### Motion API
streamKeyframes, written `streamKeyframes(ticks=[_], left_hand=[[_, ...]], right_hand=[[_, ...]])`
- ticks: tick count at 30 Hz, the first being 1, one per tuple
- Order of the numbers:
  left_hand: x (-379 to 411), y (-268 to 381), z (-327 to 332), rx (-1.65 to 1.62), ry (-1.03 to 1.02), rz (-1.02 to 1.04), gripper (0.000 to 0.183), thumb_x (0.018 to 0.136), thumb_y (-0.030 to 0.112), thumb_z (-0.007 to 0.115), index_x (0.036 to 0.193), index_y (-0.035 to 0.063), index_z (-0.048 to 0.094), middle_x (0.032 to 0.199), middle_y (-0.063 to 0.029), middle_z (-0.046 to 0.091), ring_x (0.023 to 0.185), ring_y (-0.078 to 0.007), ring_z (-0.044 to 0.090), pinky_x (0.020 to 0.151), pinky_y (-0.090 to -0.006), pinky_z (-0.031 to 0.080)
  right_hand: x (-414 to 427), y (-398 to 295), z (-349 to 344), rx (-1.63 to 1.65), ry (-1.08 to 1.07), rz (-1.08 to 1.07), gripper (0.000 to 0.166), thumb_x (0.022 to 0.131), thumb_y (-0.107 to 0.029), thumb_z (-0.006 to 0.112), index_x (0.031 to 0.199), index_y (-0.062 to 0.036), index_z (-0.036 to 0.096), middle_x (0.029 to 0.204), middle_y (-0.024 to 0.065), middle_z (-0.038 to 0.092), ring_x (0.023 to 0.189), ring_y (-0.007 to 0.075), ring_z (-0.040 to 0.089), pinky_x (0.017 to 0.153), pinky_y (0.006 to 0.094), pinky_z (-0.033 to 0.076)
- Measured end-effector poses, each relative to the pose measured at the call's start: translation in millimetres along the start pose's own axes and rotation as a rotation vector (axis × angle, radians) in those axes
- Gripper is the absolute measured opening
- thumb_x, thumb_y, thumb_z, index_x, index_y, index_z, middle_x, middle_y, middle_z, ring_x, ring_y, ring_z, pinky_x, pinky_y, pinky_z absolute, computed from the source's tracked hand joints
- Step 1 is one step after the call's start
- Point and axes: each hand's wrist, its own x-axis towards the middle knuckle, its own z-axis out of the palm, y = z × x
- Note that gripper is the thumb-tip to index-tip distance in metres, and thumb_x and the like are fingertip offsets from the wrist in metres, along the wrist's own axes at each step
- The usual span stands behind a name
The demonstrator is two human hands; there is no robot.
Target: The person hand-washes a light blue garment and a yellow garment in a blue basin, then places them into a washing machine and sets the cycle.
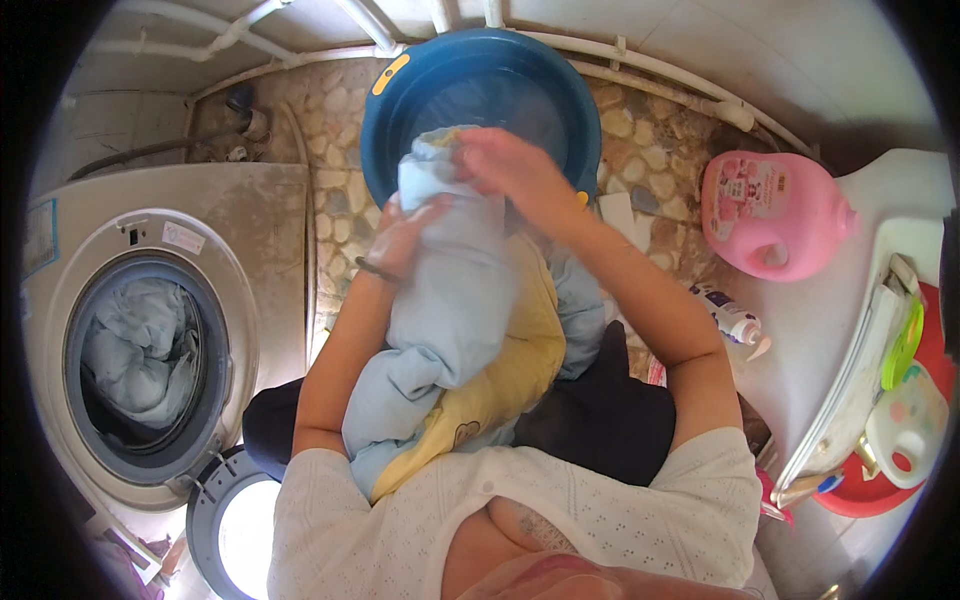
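A padded light-blue and yellow quilt [454, 300] lies bunched across my lap, one end raised in front of me. My left hand [405, 232] grips its side, a dark band around the wrist. My right hand [506, 169], blurred, is at the raised end, where a yellowish patch shows; its fingers look closed on the fabric there. Just beyond stands a round blue plastic basin [480, 56] with yellow handle inserts and what looks like water inside. The quilt's raised end overlaps the basin's near part from this view, and part of the quilt is hidden under my arms.
At left, a front-loading washing machine [262, 225] has its door [199, 517] swung open and pale bedding [146, 352] inside. A pink detergent jug [780, 217] and a white bottle [724, 311] are at right, near a white sink [810, 337]. Pipes [652, 82] run along the wall.
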Motion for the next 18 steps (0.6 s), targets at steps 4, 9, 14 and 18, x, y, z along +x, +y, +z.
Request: streamKeyframes(ticks=[4, 9, 14, 18], left_hand=[[43, -90, -79, -0.013, -0.042, 0.127, 0.037, 0.086, 0.005, 0.062, 0.122, -0.0013, 0.057, 0.117, -0.0127, 0.063, 0.107, -0.0251, 0.061, 0.094, -0.0374, 0.048], [55, -94, -78, -0.396, -0.08, -0.127, 0.039, 0.09, 0.015, 0.061, 0.124, -0.0025, 0.053, 0.114, -0.014, 0.063, 0.102, -0.024, 0.064, 0.089, -0.0362, 0.052], [47, -76, -73, -0.279, 0.014, -0.092, 0.03, 0.083, 0.011, 0.065, 0.111, 0.0002, 0.062, 0.109, -0.0108, 0.064, 0.1, -0.0263, 0.063, 0.083, -0.0351, 0.053], [46, -77, -82, 1.19, 0.047, 0.595, 0.036, 0.08, 0.009, 0.064, 0.116, 0.003, 0.06, 0.108, -0.0113, 0.066, 0.097, -0.026, 0.063, 0.084, -0.0342, 0.05]], right_hand=[[72, 37, -73, -0.61, 0.155, 0.161, 0.052, 0.086, -0.04, 0.07, 0.118, -0.0003, 0.063, 0.108, 0.0156, 0.068, 0.097, 0.02, 0.064, 0.087, 0.0312, 0.049], [128, 123, -138, -1.051, 0.632, 0.119, 0.042, 0.089, -0.036, 0.064, 0.109, 0.0017, 0.069, 0.099, 0.0183, 0.071, 0.101, 0.0286, 0.067, 0.087, 0.0372, 0.052], [114, 79, -77, 0.003, 0.078, 0.407, 0.028, 0.091, -0.022, 0.06, 0.1, 0.0023, 0.07, 0.093, 0.0145, 0.071, 0.087, 0.0212, 0.069, 0.08, 0.0315, 0.054], [72, 26, -21, -0.546, -0.232, 0.049, 0.025, 0.093, -0.022, 0.059, 0.098, 0.0002, 0.07, 0.09, 0.0091, 0.071, 0.081, 0.0159, 0.067, 0.077, 0.0279, 0.053]])
